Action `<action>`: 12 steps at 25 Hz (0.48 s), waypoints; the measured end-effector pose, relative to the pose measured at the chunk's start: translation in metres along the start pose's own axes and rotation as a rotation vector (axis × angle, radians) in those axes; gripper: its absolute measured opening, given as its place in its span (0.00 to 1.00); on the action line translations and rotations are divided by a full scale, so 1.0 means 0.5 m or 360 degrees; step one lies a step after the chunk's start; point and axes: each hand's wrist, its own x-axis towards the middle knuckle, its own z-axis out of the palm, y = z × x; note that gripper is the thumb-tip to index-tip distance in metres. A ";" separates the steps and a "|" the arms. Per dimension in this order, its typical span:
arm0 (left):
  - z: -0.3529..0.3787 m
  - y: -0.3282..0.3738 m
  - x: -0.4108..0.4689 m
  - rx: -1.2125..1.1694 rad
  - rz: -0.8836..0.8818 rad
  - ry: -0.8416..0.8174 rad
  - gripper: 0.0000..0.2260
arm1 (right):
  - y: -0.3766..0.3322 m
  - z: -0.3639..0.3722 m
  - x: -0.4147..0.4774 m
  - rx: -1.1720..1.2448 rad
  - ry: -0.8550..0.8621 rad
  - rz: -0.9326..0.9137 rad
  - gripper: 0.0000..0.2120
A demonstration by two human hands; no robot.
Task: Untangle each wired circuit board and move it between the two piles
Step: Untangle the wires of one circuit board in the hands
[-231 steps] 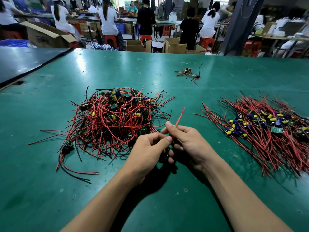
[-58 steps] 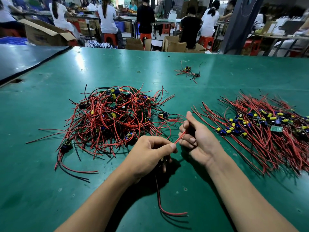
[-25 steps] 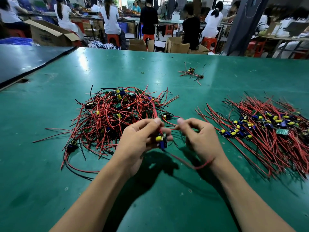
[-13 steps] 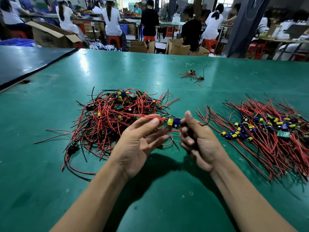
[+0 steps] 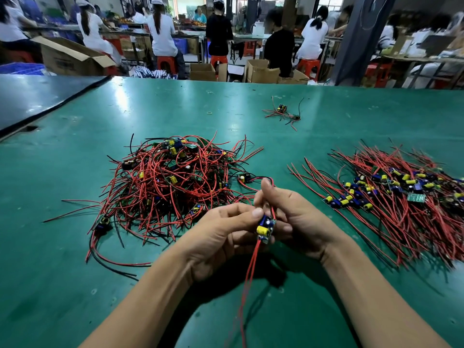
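Observation:
A small circuit board [image 5: 265, 227] with a yellow and a blue part is pinched by my left hand [image 5: 221, 237] above the green table [image 5: 75, 285]. Red wires hang from the board toward me. My right hand [image 5: 293, 219] grips the board's other red and black wires, which stick up past the thumb. A tangled pile [image 5: 170, 187] of red-wired boards lies to the left of my hands. The sorted pile [image 5: 401, 197], its wires lying roughly parallel, lies to the right.
A small loose bundle of boards and wires [image 5: 283, 113] lies farther back on the table. A darker table [image 5: 37, 96] adjoins at the far left. Several seated people, cardboard boxes [image 5: 72, 57] and red stools stand beyond the far edge.
The board has come down from between the fingertips to a lower position, turned upright. My left hand has closed on it, and its wires now hang toward me.

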 end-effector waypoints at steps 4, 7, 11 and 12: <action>-0.004 -0.006 0.008 -0.0047 0.0138 0.0253 0.07 | 0.015 -0.019 0.003 0.0045 -0.0058 -0.0008 0.19; -0.003 -0.009 0.007 -0.0049 0.0173 0.0303 0.13 | 0.019 -0.016 0.006 0.0009 0.0081 -0.0032 0.14; -0.005 -0.011 0.008 -0.0025 0.0138 0.0281 0.11 | 0.017 -0.006 0.009 0.0018 0.0237 -0.0185 0.10; -0.005 -0.012 0.010 -0.0012 0.0129 0.0274 0.11 | 0.017 -0.003 0.009 -0.0011 0.0251 -0.0203 0.10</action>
